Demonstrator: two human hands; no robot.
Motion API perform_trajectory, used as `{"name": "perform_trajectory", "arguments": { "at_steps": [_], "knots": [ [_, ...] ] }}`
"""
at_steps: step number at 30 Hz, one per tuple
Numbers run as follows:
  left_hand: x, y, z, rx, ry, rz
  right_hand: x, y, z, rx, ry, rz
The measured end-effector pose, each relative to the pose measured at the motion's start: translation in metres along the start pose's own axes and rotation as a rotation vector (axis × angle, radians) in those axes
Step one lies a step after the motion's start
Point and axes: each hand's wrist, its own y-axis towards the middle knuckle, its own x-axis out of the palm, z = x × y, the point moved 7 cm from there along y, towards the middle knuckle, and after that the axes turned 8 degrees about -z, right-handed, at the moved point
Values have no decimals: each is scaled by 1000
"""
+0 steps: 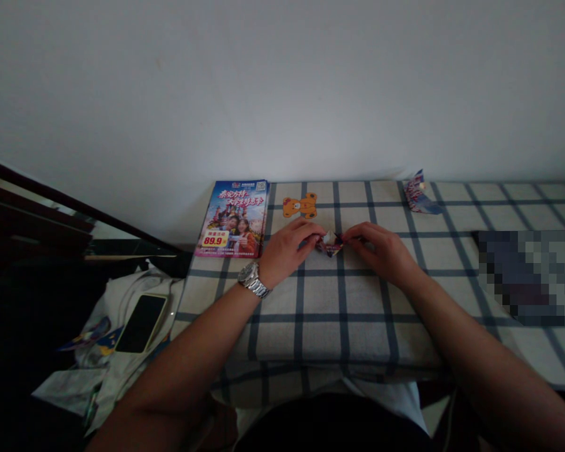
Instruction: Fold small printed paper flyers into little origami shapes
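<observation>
Between my hands is a small folded paper piece [330, 246], printed in dark purple and red with a pale inner side showing at the top. My left hand [292, 246], with a metal watch [253, 279] on its wrist, pinches the left end of the paper. The right end sits between the thumb and fingers of my right hand [379, 251]. Both hands rest low over the checked tablecloth [320, 320]. Just behind my left hand is a flat orange bear picture [300, 206] on the cloth.
A stack of printed flyers [233, 220] lies left of my hands. Near the wall stands another folded printed paper [421, 196]. A dark blurred-out item [522, 276] lies at the right. Lower left, a phone [141, 323] rests on crumpled white material [117, 295].
</observation>
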Motion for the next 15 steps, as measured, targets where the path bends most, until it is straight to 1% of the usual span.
{"name": "perform_trajectory", "arguments": {
  "at_steps": [4, 11, 15],
  "knots": [
    [-2, 0, 0, 19, 41, -15, -3, 0, 0, 15, -6, 4],
    [-6, 0, -5, -28, 75, -13, -8, -2, 8, 54, -70, 21],
    [-7, 0, -4, -45, 90, -10, -10, -3, 11, 75, -85, 37]
  ]
}}
